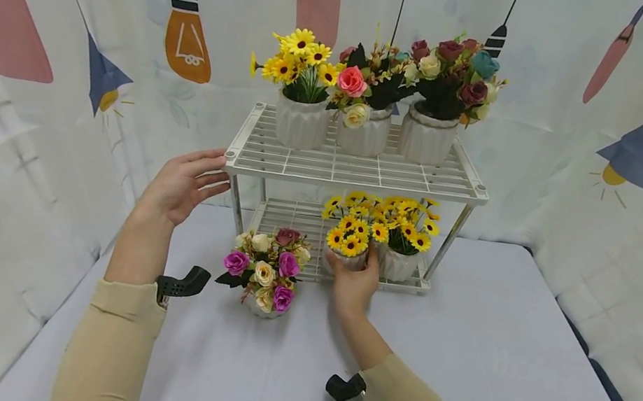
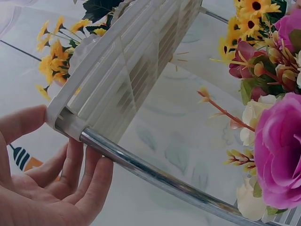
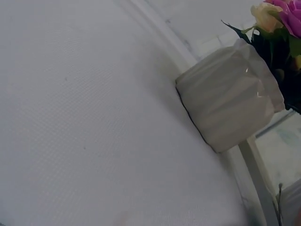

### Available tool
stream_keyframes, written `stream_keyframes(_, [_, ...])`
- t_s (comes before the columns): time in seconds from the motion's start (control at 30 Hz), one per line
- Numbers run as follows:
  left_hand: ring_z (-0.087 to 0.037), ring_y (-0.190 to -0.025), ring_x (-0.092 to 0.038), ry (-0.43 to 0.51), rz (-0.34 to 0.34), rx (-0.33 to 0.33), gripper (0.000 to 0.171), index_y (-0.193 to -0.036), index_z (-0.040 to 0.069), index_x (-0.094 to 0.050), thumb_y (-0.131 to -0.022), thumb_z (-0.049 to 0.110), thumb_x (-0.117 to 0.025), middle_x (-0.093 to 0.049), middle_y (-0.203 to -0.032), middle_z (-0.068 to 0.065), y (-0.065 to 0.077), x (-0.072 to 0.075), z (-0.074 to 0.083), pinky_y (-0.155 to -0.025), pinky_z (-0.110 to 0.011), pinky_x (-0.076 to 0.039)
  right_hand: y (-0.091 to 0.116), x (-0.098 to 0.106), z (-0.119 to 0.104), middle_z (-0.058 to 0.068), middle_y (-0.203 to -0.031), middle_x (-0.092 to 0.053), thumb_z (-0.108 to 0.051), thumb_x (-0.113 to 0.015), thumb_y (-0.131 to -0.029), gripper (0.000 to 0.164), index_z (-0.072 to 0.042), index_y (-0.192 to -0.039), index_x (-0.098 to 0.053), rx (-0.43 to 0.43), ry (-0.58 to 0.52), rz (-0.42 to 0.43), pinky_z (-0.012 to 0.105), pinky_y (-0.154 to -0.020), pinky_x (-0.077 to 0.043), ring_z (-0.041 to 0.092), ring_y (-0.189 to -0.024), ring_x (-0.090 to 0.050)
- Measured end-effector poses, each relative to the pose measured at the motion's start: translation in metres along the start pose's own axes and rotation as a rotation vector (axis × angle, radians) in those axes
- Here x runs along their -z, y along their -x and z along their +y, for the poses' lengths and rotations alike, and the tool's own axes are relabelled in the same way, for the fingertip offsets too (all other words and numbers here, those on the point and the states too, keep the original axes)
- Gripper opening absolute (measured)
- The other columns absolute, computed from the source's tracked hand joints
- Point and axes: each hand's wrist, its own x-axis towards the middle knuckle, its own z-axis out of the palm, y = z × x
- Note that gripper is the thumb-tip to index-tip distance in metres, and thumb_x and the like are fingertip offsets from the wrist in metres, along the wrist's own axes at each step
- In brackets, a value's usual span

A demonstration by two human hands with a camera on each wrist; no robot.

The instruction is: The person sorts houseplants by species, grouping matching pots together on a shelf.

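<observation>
A white two-tier wire rack stands on the table. My left hand holds its front left top corner; in the left wrist view the thumb is at the shelf corner and the fingertips touch the metal post. On the lower shelf, my right hand grips a white pot of small yellow sunflowers, which hides most of the pot. Beside it on the right stands another potted sunflower bunch. A pot of purple and cream roses sits in front of the rack's left side, also seen as a ribbed pot.
The top shelf bears potted yellow daisies, a pot with a coral rose and a pot of dark red and blue roses. A white cloth covers the table. A printed curtain hangs close behind.
</observation>
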Motion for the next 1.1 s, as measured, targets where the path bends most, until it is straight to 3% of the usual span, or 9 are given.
stream_keyframes(0.2, [-0.018, -0.11, -0.063, 0.008, -0.003, -0.004, 0.061, -0.15, 0.0, -0.048, -0.1, 0.025, -0.072, -0.068, -0.117, 0.001, -0.001, -0.001, -0.001, -0.092, -0.027, -0.054, -0.008, -0.007, 0.003, 0.012, -0.161, -0.037, -0.015, -0.093, -0.078, 0.097, -0.005, -0.157, -0.039, -0.015, 0.017, 0.047, 0.036, -0.12, -0.027, 0.026, -0.15, -0.029])
stream_keyframes(0.57, [-0.019, -0.113, -0.061, 0.013, -0.013, 0.007, 0.064, -0.152, -0.001, -0.044, -0.1, 0.025, -0.071, -0.066, -0.12, 0.0, -0.003, -0.004, -0.002, -0.1, -0.031, -0.051, -0.005, -0.006, 0.009, 0.016, -0.156, -0.041, -0.013, -0.094, -0.077, 0.091, -0.001, -0.152, -0.043, 0.1, 0.091, 0.106, 0.038, -0.12, -0.03, 0.031, -0.146, -0.036])
stream_keyframes(0.8, [-0.02, -0.115, -0.061, 0.004, -0.004, 0.0, 0.066, -0.153, -0.001, -0.044, -0.1, 0.027, -0.071, -0.064, -0.127, -0.003, -0.003, -0.002, -0.002, -0.096, -0.027, -0.053, 0.014, 0.001, 0.002, 0.016, -0.147, -0.045, -0.013, -0.09, -0.082, 0.078, 0.0, -0.145, -0.046, 0.139, 0.03, 0.064, 0.048, -0.113, -0.038, 0.032, -0.139, -0.041])
stream_keyframes(0.97, [-0.02, -0.115, -0.061, -0.002, 0.003, 0.005, 0.067, -0.153, -0.001, -0.043, -0.1, 0.027, -0.072, -0.062, -0.131, -0.006, -0.002, 0.0, -0.002, -0.098, -0.028, -0.052, 0.035, 0.008, -0.003, 0.02, -0.14, -0.046, -0.009, -0.087, -0.085, 0.069, 0.001, -0.14, -0.047, 0.157, -0.005, -0.015, 0.056, -0.099, -0.042, 0.04, -0.125, -0.044])
stream_keyframes(1.1, [-0.02, -0.113, -0.061, 0.009, 0.0, -0.004, 0.067, -0.153, -0.002, -0.042, -0.1, 0.026, -0.071, -0.061, -0.132, -0.008, -0.002, 0.001, -0.003, -0.096, -0.027, -0.052, 0.051, 0.013, -0.004, 0.022, -0.139, -0.047, -0.007, -0.086, -0.085, 0.067, 0.002, -0.138, -0.047, 0.156, -0.034, -0.08, 0.059, -0.099, -0.042, 0.043, -0.124, -0.045])
